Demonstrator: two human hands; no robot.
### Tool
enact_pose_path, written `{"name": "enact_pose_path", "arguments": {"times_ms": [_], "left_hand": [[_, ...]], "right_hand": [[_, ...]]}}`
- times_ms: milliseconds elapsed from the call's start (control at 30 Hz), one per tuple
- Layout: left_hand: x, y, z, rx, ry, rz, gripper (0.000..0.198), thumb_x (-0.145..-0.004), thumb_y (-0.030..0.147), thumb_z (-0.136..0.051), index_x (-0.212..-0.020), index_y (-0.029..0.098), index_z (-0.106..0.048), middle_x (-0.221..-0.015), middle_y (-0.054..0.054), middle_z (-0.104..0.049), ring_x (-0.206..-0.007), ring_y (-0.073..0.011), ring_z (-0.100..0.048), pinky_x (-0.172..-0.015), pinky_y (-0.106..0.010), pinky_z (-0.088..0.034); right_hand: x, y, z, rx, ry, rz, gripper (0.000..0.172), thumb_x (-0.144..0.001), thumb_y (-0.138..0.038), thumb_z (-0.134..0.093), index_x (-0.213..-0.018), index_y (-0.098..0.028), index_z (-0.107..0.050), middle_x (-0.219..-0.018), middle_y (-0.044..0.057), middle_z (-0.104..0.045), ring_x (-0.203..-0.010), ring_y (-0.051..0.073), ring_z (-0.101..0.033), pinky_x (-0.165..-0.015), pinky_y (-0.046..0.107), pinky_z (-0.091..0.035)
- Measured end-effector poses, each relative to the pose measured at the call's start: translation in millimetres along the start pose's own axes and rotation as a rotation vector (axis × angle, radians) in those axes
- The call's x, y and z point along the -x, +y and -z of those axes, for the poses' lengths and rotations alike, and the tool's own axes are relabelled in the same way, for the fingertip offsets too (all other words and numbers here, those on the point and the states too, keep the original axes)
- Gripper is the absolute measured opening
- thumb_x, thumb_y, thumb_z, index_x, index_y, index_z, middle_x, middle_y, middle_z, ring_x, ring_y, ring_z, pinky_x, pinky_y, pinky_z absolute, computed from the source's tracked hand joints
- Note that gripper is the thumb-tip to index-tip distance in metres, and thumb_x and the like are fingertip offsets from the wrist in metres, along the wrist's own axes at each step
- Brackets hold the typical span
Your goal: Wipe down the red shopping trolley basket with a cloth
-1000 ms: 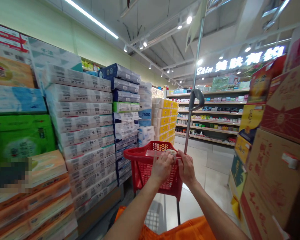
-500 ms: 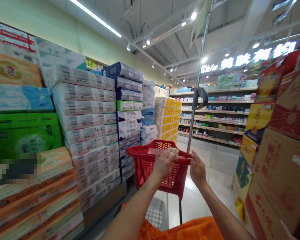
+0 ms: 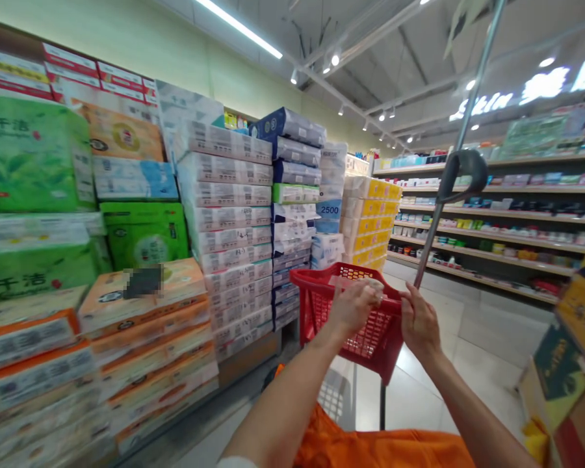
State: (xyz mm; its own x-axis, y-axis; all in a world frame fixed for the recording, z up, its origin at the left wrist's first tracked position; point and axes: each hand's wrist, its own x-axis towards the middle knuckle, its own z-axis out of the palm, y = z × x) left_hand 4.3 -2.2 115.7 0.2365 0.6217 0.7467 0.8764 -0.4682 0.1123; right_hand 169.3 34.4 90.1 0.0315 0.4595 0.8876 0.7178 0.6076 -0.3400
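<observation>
A red plastic shopping cart with a meshed basket stands in front of me. My left hand is closed at the near rim, with a small pale crumpled wad, like cloth or tissue, at its fingers. What exactly the wad is made of is unclear. At the right corner of the rim, my right hand has its fingers bent around the edge, beside a metal pole that carries a grey looped handle. Inside the basket, little shows past my left hand.
Stacked white paper packs and orange tissue packs line the left side. Yellow-and-white packs stand beyond the cart. Shelves of small goods cross the back right. Cartons stand on the right, beside the pale tiled floor.
The view has turned left, so the cart, hands and pole sit further right in the picture. More green packs show at the left. Both hands have stayed on the cart.
</observation>
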Motion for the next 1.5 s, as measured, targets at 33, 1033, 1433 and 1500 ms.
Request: {"name": "enact_pose_path", "arguments": {"times_ms": [33, 1033, 1433, 1500], "left_hand": [[0, -11, 6.8, -0.002, 0.022, 0.080, 0.028, -0.084, 0.026, -0.038, -0.110, 0.029, -0.049, -0.122, -0.002, -0.053, -0.114, -0.0173, -0.045, -0.103, -0.051, -0.018], [19, -82, 31.5, -0.109, 0.142, 0.421, 0.030, -0.082, 0.024, -0.039, -0.108, 0.023, -0.053, -0.122, -0.008, -0.053, -0.112, -0.0199, -0.048, -0.103, -0.051, -0.018], [19, -86, 38.7, -0.107, 0.132, 0.429, 0.030, -0.083, 0.025, -0.037, -0.108, 0.024, -0.053, -0.120, -0.007, -0.056, -0.109, -0.0205, -0.050, -0.102, -0.054, -0.018], [19, -84, 35.8, -0.112, 0.151, 0.467, 0.030, -0.083, 0.024, -0.037, -0.108, 0.023, -0.053, -0.122, -0.007, -0.054, -0.111, -0.0204, -0.049, -0.102, -0.053, -0.020]], "right_hand": [[0, 0, 1, 0.005, 0.007, 0.006, 0.045, -0.085, -0.035, -0.029, -0.121, -0.013, -0.045, -0.095, 0.010, -0.065, -0.090, 0.022, -0.056, -0.086, 0.039, -0.037], [0, 8, 21, -0.013, 0.002, 0.049, 0.031, -0.083, -0.026, -0.035, -0.106, -0.018, -0.053, -0.091, 0.004, -0.066, -0.092, 0.021, -0.054, -0.091, 0.042, -0.029], [0, 19, 30, -0.043, 0.026, 0.047, 0.028, -0.082, -0.026, -0.035, -0.102, -0.019, -0.054, -0.089, 0.004, -0.067, -0.090, 0.020, -0.055, -0.092, 0.042, -0.030], [1, 18, 29, -0.038, 0.046, 0.040, 0.027, -0.082, -0.026, -0.035, -0.099, -0.019, -0.055, -0.091, 0.004, -0.066, -0.090, 0.020, -0.054, -0.092, 0.041, -0.030]]}}
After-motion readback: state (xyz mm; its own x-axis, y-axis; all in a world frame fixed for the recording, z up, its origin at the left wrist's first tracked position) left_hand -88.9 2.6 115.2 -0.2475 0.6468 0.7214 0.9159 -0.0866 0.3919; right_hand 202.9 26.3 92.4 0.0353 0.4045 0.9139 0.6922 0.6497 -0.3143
